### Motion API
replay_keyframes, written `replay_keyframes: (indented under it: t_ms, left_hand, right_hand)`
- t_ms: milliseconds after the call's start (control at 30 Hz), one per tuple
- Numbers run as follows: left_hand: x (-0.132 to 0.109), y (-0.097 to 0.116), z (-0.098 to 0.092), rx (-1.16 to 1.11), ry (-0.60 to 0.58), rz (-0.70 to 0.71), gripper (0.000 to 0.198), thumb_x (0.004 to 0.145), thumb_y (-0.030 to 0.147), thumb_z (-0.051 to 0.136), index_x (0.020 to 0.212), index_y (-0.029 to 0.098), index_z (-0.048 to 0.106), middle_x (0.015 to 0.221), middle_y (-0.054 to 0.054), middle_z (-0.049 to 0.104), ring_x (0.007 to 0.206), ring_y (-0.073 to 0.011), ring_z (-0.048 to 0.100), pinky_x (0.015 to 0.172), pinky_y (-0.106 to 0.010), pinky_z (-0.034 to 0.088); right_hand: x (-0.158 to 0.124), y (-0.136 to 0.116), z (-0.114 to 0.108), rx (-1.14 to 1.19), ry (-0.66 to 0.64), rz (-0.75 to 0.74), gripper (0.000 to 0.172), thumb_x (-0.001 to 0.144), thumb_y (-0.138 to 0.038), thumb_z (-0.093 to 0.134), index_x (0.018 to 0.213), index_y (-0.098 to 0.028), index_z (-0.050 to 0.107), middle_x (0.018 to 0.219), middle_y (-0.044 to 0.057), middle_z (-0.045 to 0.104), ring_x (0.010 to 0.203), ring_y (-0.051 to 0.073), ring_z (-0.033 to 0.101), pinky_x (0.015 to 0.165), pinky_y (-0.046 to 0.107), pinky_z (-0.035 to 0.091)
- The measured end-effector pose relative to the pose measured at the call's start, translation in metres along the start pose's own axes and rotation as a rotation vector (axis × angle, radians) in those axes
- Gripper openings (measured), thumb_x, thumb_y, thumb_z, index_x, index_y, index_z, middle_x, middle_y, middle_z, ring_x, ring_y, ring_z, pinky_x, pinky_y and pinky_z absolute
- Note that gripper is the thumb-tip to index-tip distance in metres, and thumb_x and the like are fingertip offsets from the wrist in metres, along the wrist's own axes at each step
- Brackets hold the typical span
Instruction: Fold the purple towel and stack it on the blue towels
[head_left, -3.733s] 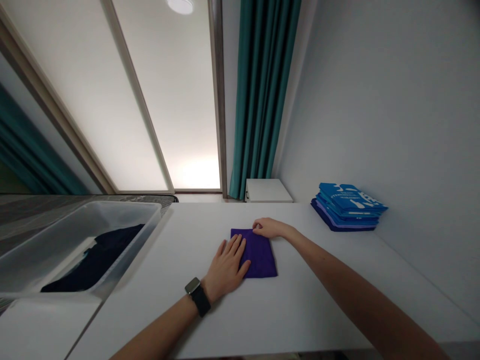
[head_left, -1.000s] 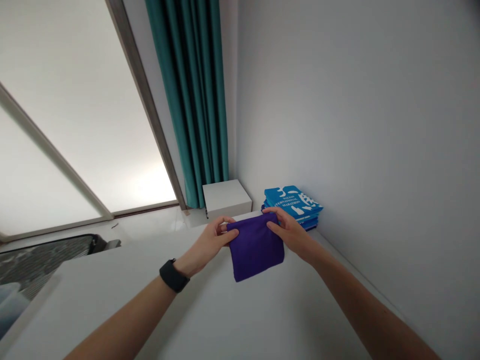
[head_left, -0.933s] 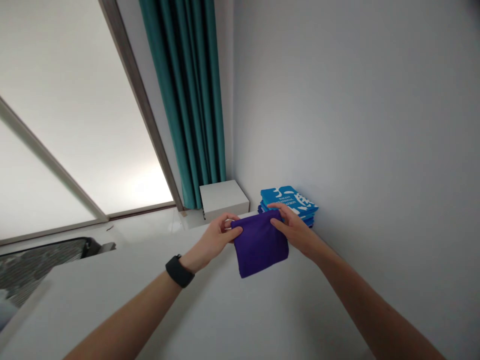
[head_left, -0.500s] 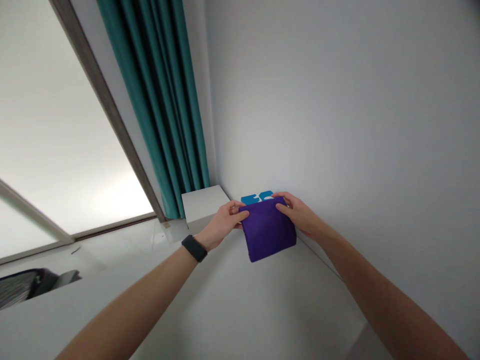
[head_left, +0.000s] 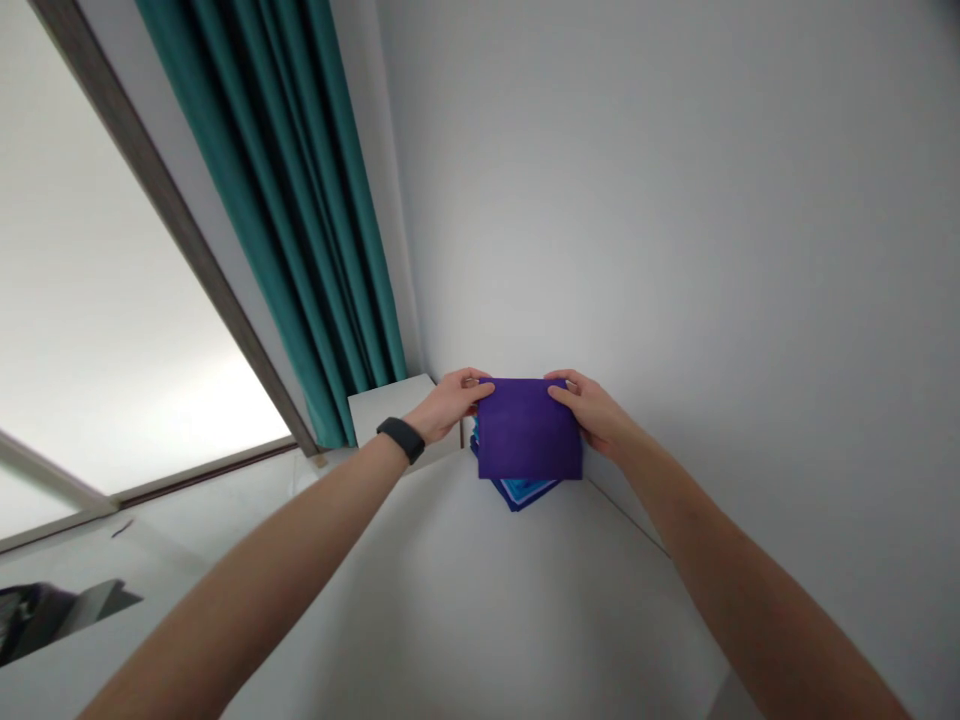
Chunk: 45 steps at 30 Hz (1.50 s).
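Note:
A flat purple piece of what looks like folded cloth (head_left: 529, 430) is held up at the middle of the head view. Its upper left corner is pinched by my left hand (head_left: 448, 402), thumb in front and fingers behind. At the upper right corner, my right hand (head_left: 596, 410) grips it the same way. Behind and under it a pile of blue, light blue and dark blue pieces (head_left: 521, 494) sticks out at the lower edge and left side; most of this pile is hidden. A dark band is on my left wrist.
The pale surface (head_left: 450, 600) below meets a plain wall (head_left: 660, 200) on the right. A white box (head_left: 379, 407) stands in the corner, beneath a teal curtain (head_left: 292, 200). A bright window is at left, with dark items (head_left: 52, 615) at the lower left.
The purple cloth has come level and shifted slightly up and left, both hands still holding it. Blue pieces now show below it instead of above. The view has turned slightly.

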<state>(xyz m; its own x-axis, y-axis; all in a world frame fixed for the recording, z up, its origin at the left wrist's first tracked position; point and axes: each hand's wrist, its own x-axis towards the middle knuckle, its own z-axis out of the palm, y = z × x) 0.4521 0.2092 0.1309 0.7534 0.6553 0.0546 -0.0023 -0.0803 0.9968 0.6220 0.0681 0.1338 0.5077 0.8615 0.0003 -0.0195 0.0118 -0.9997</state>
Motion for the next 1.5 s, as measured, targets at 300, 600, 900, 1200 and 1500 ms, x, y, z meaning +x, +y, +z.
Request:
replay_keyframes:
  t_ms: [300, 600, 900, 1200, 1500]
  left_hand:
    - [0.081, 0.014, 0.028, 0.531, -0.072, 0.119, 0.014, 0.080, 0.016, 0.061, 0.090, 0.012, 0.070, 0.077, -0.005, 0.069, 0.070, -0.0157, 0.063, 0.067, -0.025, 0.049]
    - [0.083, -0.011, 0.045, 0.775, -0.030, 0.228, 0.023, 0.085, 0.023, 0.055, 0.104, 0.015, 0.065, 0.100, -0.009, 0.069, 0.092, -0.0209, 0.063, 0.088, -0.032, 0.046]
    - [0.033, -0.031, -0.008, 0.788, -0.052, 0.109, 0.015, 0.083, 0.030, 0.054, 0.083, 0.018, 0.064, 0.081, -0.006, 0.067, 0.080, -0.0207, 0.061, 0.073, -0.029, 0.046]
    - [0.014, -0.027, -0.015, 0.494, -0.216, -0.172, 0.021, 0.081, 0.041, 0.057, 0.086, 0.020, 0.058, 0.072, -0.002, 0.068, 0.050, -0.0112, 0.057, 0.039, -0.018, 0.026]
    - [0.027, -0.026, -0.011, 0.435, -0.064, -0.142, 0.016, 0.084, 0.030, 0.052, 0.076, 0.017, 0.055, 0.069, -0.002, 0.061, 0.046, -0.0098, 0.052, 0.038, -0.020, 0.027]
  right_hand:
    - [-0.013, 0.032, 0.014, 0.296, 0.369, 0.083, 0.022, 0.074, -0.021, 0.058, 0.092, -0.026, 0.048, 0.071, -0.006, 0.054, 0.055, 0.012, 0.052, 0.046, 0.022, 0.048]
    - [-0.030, 0.043, 0.001, 0.164, 0.441, 0.136, 0.022, 0.075, -0.014, 0.057, 0.090, -0.026, 0.046, 0.072, -0.005, 0.053, 0.057, 0.012, 0.055, 0.045, 0.023, 0.055]
    - [-0.026, 0.053, -0.019, 0.040, 0.291, 0.123, 0.025, 0.077, -0.014, 0.058, 0.098, -0.026, 0.051, 0.074, -0.004, 0.053, 0.059, 0.014, 0.059, 0.048, 0.031, 0.061]
    - [-0.017, 0.058, -0.024, 0.045, 0.213, 0.138, 0.026, 0.078, -0.012, 0.054, 0.100, -0.025, 0.050, 0.074, -0.003, 0.054, 0.058, 0.015, 0.061, 0.048, 0.033, 0.061]
    - [-0.013, 0.060, -0.019, 0.062, 0.250, 0.114, 0.026, 0.077, -0.009, 0.052, 0.099, -0.024, 0.049, 0.076, -0.003, 0.053, 0.059, 0.014, 0.061, 0.050, 0.032, 0.062]
